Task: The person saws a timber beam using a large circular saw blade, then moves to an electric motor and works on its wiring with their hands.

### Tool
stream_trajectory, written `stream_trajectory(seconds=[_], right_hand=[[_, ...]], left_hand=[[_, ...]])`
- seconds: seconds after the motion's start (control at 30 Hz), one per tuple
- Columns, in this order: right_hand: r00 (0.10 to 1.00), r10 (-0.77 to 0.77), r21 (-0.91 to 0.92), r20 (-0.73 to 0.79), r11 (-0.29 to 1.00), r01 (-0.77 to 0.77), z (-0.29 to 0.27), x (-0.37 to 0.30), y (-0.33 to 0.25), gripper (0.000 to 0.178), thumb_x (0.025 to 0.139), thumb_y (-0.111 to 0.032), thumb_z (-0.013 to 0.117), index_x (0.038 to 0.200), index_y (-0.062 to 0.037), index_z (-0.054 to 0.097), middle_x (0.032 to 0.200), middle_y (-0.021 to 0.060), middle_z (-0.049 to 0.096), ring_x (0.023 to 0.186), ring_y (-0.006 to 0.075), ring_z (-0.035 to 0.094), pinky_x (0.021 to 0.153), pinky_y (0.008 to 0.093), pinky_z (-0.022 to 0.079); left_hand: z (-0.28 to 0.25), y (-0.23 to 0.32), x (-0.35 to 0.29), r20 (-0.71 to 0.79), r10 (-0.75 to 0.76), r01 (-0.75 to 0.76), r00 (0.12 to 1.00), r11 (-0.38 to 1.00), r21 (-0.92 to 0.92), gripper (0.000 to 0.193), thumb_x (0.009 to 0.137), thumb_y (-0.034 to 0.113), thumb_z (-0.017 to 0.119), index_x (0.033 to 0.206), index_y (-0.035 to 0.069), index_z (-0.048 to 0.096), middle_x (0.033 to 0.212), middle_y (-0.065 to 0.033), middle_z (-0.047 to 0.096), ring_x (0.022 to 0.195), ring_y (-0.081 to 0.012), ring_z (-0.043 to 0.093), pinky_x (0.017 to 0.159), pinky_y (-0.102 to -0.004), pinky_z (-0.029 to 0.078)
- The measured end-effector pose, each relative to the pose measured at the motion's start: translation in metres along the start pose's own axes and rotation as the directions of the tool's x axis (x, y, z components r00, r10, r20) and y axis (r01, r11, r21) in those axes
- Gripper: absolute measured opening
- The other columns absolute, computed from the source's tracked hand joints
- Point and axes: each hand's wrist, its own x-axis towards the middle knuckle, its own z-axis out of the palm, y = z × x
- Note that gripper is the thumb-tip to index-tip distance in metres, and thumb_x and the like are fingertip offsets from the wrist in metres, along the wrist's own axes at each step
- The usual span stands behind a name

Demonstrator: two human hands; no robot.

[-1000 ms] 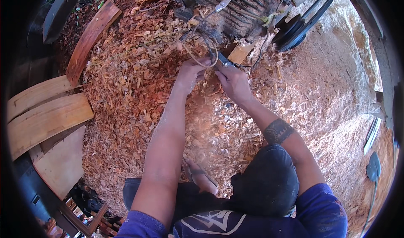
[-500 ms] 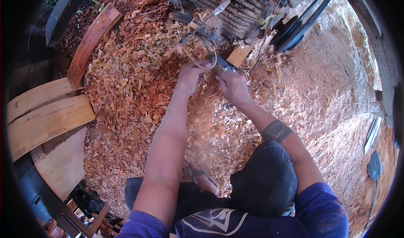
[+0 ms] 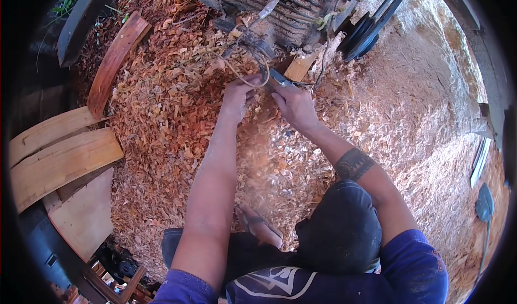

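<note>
My left hand (image 3: 237, 98) is closed, its fingers curled beside a loop of beige cable (image 3: 232, 70). The loop passes over its fingertips, and I cannot make out what they hold. Close by on the right, my right hand (image 3: 297, 108) is wrapped round a narrow tool with a dark metal part (image 3: 280, 78). Its fingers hide most of the grip, and the tool's exact kind is unclear. Both hands are just in front of a ribbed, dust-covered motor (image 3: 264, 16). A pale wood block (image 3: 300, 67) lies beyond the right hand.
Wood shavings (image 3: 177, 126) cover the ground around my bare foot (image 3: 261, 230). Curved boards (image 3: 67, 161) and a reddish plank (image 3: 117, 64) lie at the left. A black pulley with a belt (image 3: 358, 37) is at the upper right, and a grey paddle-shaped thing (image 3: 484, 203) at the far right.
The view has shifted slightly, so the motor and pulley appear higher and further left. Both hands stay close together by the cable loop, with the same tool in the right hand.
</note>
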Motion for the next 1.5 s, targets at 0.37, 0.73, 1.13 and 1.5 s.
stream_trajectory(seconds=[0.37,0.73,1.13,1.5], right_hand=[[0.998,0.048,0.005,0.033,0.999,-0.048,-0.022,-0.010,-0.016,0.028,0.091,-0.014,0.063,0.117,-0.0047,0.068,0.083,0.0213,0.066,0.077,0.0384,0.066,0.072,0.0464,0.051],[0.668,0.706,-0.038,0.235,0.694,-0.719,-0.208,-0.159,-0.061,0.030,0.089,-0.029,0.067,0.086,0.0002,0.074,0.064,0.0183,0.064,0.059,0.0260,0.065,0.062,0.0410,0.050],[0.205,0.967,-0.094,0.152,0.221,-0.971,-0.527,-0.512,-0.274,0.035,0.089,-0.036,0.058,0.090,-0.0045,0.074,0.094,0.0237,0.070,0.093,0.0417,0.067,0.085,0.0509,0.052],[0.052,0.997,0.327,-0.052,0.066,-0.943,-0.723,-0.735,-0.174,0.028,0.086,-0.029,0.063,0.086,-0.0035,0.075,0.071,0.0126,0.071,0.070,0.0260,0.071,0.069,0.0387,0.056]], left_hand=[[-0.020,-0.006,0.002,-0.051,0.012,-0.022,0.999,0.982,-0.187,0.026,0.091,0.009,0.067,0.115,-0.001,0.067,0.077,0.0022,0.054,0.054,-0.0056,0.038,0.044,-0.0217,0.028],[-0.016,0.022,-0.164,-0.394,-0.180,0.196,0.901,0.981,0.000,0.020,0.094,0.018,0.067,0.106,0.002,0.067,0.061,0.0062,0.042,0.046,-0.0052,0.036,0.040,-0.0240,0.026],[0.111,0.230,-0.507,-0.186,-0.156,0.236,0.970,0.788,0.569,0.011,0.088,0.009,0.069,0.098,0.003,0.070,0.066,0.0023,0.055,0.054,-0.0056,0.047,0.047,-0.0236,0.034],[0.440,0.167,-0.553,-0.066,-0.261,0.195,0.963,0.504,0.842,0.010,0.080,0.005,0.067,0.087,-0.001,0.072,0.062,-0.0024,0.059,0.051,-0.0124,0.054,0.046,-0.0277,0.042]])
